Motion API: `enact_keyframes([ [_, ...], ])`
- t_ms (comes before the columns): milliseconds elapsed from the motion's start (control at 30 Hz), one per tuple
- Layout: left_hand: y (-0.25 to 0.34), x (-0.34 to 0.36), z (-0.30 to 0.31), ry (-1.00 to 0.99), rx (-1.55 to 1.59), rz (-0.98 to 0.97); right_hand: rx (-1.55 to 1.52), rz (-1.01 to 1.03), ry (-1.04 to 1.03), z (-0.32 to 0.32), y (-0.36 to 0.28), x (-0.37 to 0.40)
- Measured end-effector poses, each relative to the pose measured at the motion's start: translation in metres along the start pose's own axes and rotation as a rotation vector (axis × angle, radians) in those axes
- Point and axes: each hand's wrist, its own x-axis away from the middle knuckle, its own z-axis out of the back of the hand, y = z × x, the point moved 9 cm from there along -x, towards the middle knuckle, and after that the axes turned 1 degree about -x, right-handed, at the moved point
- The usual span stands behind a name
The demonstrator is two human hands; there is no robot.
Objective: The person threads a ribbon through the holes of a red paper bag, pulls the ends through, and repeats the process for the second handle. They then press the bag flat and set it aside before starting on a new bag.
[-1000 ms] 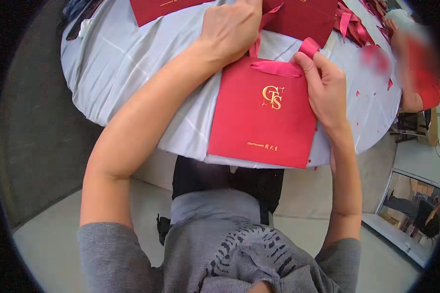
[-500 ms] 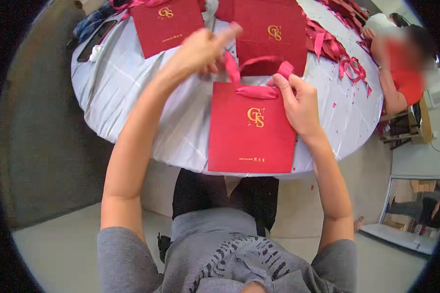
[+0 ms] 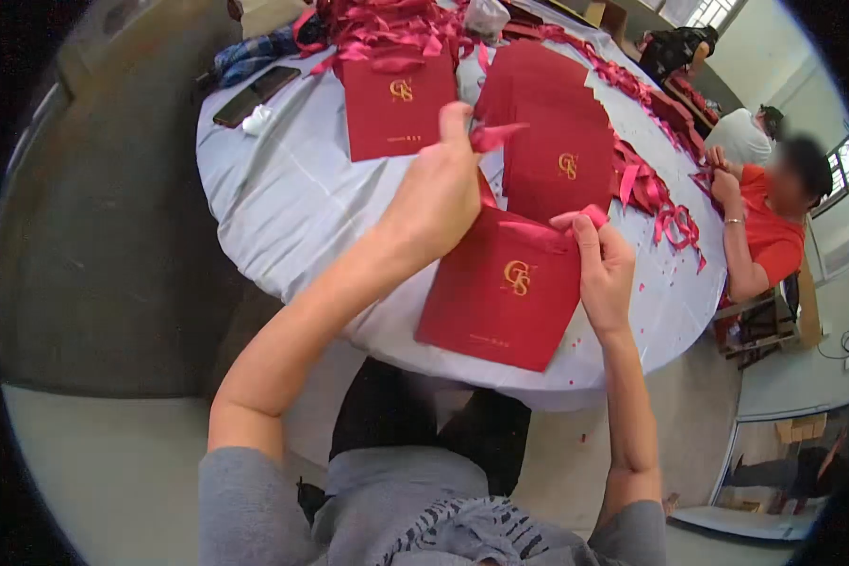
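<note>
A red paper gift bag [image 3: 486, 307] with gold lettering lies tilted at the front of the table, its top edge toward the stacked bags. My left hand [image 3: 429, 198], over the bag's upper left corner, is closed on one end of a pink ribbon [image 3: 500, 137]. My right hand [image 3: 606, 269] pinches the ribbon's other side at the bag's upper right corner. A short stretch of ribbon runs across the front of the bag just under its top edge. The left palm and part of the ribbon behind that hand are hidden.
A stack of red bags [image 3: 557, 141] lies just beyond. Another bag [image 3: 396, 118] with piled ribbons is at the back left, beside a phone [image 3: 257, 96] on the white-covered table [image 3: 283, 212]. At right sits a person in red [image 3: 774, 245]; others are farther back.
The view has swung up, showing more of the table. The bag has turned askew. My left hand has pulled the ribbon end up; my right hand still pinches its side.
</note>
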Motion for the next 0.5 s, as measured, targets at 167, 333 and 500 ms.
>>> enact_keyframes([
  [167,0.055,-0.009,0.116,0.616,-0.110,-0.532,0.057,0.383,0.121,-0.023,-0.104,-0.071],
  [333,-0.019,-0.083,0.142,0.475,-0.305,-0.174,0.367,0.322,0.008,-0.079,-0.062,-0.189],
  [500,-0.067,-0.029,0.105,0.213,-0.600,-0.255,0.382,0.383,0.165,-0.030,-0.063,-0.155],
])
